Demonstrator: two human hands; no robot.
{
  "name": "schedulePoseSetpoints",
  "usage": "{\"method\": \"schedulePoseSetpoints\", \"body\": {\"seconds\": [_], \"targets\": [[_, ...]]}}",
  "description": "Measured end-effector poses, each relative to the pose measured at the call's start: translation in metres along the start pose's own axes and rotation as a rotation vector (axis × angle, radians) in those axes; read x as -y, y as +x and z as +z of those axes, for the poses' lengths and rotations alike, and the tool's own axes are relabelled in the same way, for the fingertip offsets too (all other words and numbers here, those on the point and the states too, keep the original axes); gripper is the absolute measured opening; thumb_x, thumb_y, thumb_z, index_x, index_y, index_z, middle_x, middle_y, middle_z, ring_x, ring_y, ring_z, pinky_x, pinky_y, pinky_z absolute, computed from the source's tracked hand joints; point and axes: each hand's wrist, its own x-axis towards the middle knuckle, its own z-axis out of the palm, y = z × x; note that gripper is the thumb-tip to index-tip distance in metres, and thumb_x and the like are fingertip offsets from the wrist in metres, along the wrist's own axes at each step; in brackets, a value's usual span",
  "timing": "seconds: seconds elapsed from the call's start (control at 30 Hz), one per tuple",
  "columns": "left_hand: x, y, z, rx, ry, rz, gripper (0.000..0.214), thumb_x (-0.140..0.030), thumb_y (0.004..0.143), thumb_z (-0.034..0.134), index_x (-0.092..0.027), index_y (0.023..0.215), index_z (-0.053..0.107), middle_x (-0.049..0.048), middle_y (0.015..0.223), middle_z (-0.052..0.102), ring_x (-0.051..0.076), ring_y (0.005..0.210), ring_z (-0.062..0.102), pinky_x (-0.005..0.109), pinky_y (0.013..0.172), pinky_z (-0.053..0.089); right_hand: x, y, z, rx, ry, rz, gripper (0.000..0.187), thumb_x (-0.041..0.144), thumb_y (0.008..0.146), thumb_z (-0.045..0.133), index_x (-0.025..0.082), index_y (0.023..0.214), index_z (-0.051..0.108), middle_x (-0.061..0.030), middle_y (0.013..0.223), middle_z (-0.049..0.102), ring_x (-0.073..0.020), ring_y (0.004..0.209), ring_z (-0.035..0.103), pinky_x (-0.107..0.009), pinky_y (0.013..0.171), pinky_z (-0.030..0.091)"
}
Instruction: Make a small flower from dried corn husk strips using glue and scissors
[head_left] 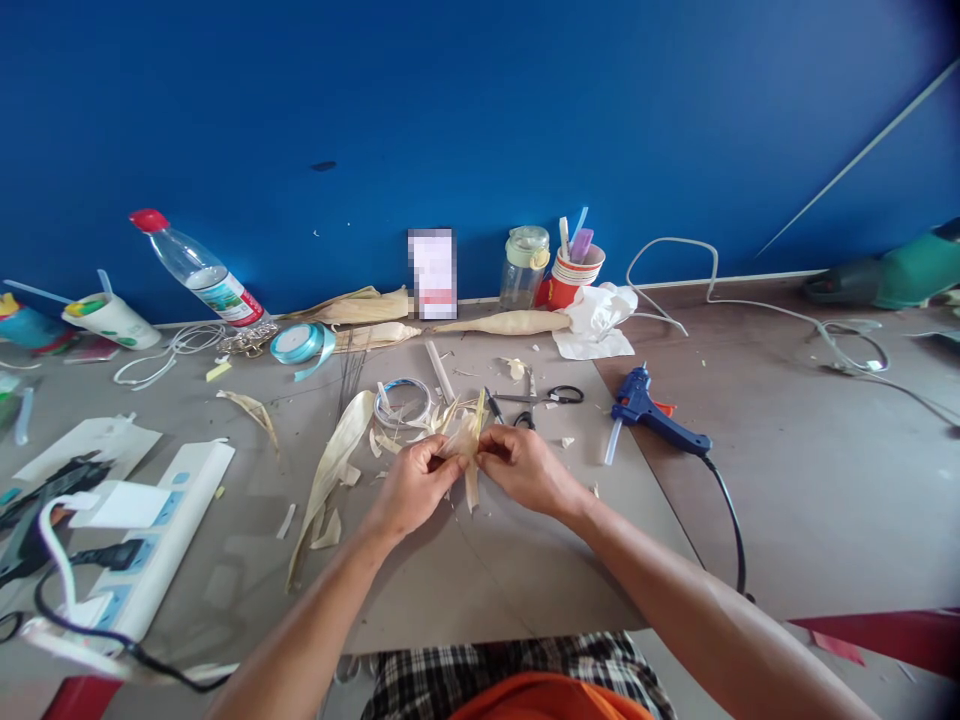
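My left hand (411, 487) and my right hand (525, 468) meet over the middle of the table, both pinched on a small bundle of pale dried husk strips (465, 440). The strips fan upward and one hangs down between my hands. A long curled husk leaf (330, 475) lies just left of my left hand. Behind the bundle sit a roll of clear tape (403, 402), a white glue stick (440, 372) and black-handled scissors (551, 396).
A blue glue gun (656, 418) with a black cord lies to the right. At left lie a white power strip (161, 530) and plugs. Along the blue wall stand a tilted water bottle (199, 270), blue ribbon roll (298, 342), glass jar (524, 265), red cup (574, 272) and crumpled tissue (598, 318).
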Motion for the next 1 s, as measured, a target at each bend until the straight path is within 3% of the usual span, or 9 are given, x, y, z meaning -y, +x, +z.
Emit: {"method": "schedulePoseSetpoints", "body": {"seconds": [0.27, 0.47, 0.67, 1.0], "targets": [[0.005, -0.001, 0.002, 0.023, 0.018, 0.018, 0.023, -0.033, 0.077, 0.054, -0.019, 0.061, 0.046, -0.0054, 0.054, 0.037, 0.009, 0.05, 0.033, 0.021, 0.046, 0.025, 0.0, -0.002, 0.004, -0.086, -0.307, -0.157, 0.014, 0.014, 0.068, 0.045, 0.019, 0.055, 0.041, 0.0014, 0.057, 0.048, -0.0111, 0.054, 0.042, -0.022, 0.054, 0.029], [0.007, -0.001, 0.004, 0.018, 0.004, 0.019, 0.022, -0.033, 0.076, 0.054, -0.019, 0.062, 0.047, -0.004, 0.055, 0.039, 0.01, 0.052, 0.034, 0.022, 0.048, 0.027, -0.004, 0.001, 0.006, -0.13, -0.439, -0.174, 0.011, 0.014, 0.069, 0.045, 0.02, 0.059, 0.046, -0.0007, 0.059, 0.053, -0.0138, 0.058, 0.048, -0.024, 0.059, 0.031], [0.002, -0.003, -0.004, 0.008, 0.0, -0.007, 0.019, -0.034, 0.078, 0.052, -0.016, 0.072, 0.057, -0.003, 0.061, 0.046, 0.01, 0.057, 0.038, 0.021, 0.052, 0.03, -0.017, 0.007, -0.014, -0.278, -0.411, -0.035, 0.01, 0.015, 0.068, 0.043, 0.02, 0.062, 0.05, 0.0005, 0.06, 0.053, -0.0126, 0.056, 0.044, -0.022, 0.054, 0.03], [0.0, -0.004, -0.012, 0.027, -0.29, -0.028, 0.025, -0.038, 0.078, 0.058, -0.016, 0.068, 0.052, -0.0045, 0.058, 0.042, 0.007, 0.05, 0.031, 0.022, 0.047, 0.024, -0.032, 0.018, -0.058, -0.531, -0.335, 0.102, 0.013, 0.021, 0.067, 0.045, 0.019, 0.067, 0.057, 0.002, 0.057, 0.052, -0.0125, 0.054, 0.044, -0.023, 0.055, 0.034]]}}
